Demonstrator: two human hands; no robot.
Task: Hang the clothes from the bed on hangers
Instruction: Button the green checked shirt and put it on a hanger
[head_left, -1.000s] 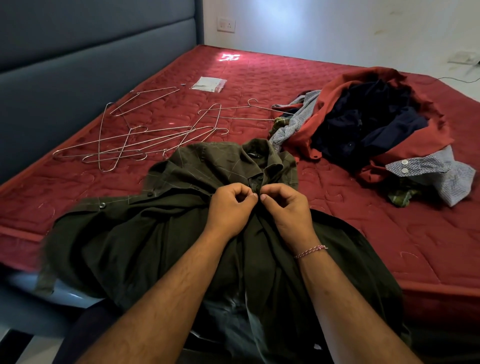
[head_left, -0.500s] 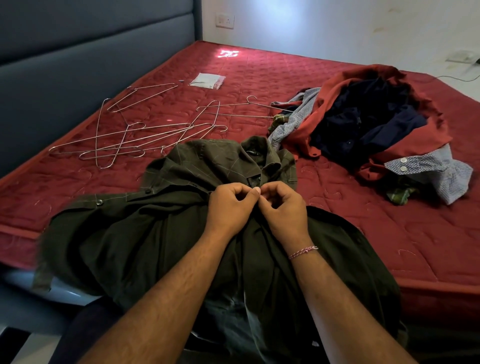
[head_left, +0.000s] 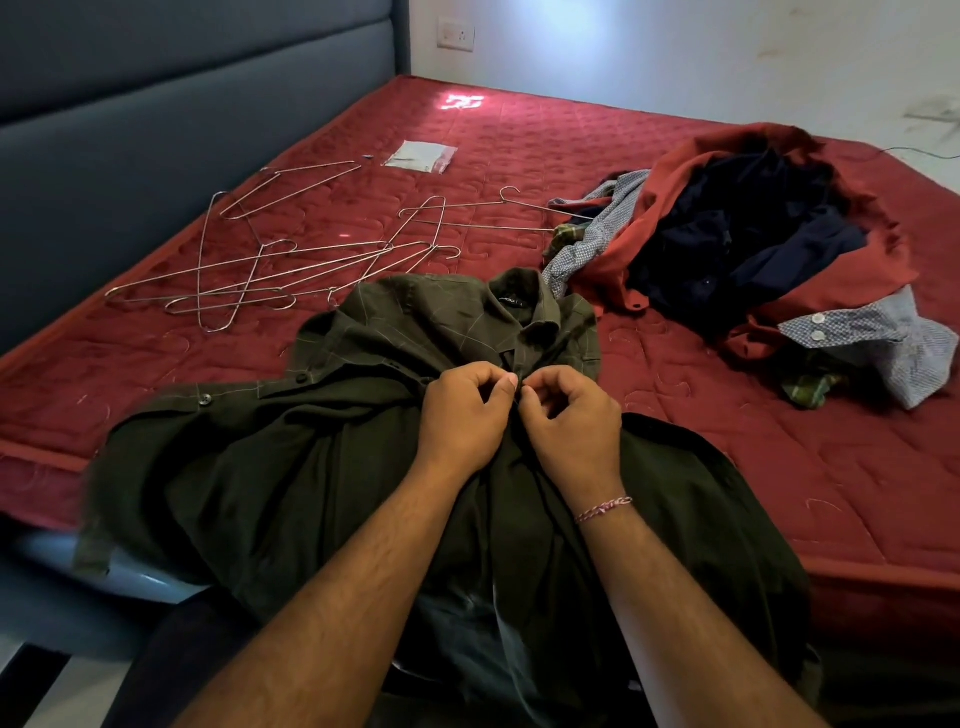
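Left hand (head_left: 462, 410) and right hand (head_left: 571, 421) both pinch the green shirt (head_left: 322, 467) front; the button itself is hidden, the hem cut off.

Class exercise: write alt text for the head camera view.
Both hands, left hand and right hand, pinch the front of a dark green shirt on a red mattress. Wire hangers lie left, piled clothes right.

head view, looking down, close over bed (head_left: 779, 493)
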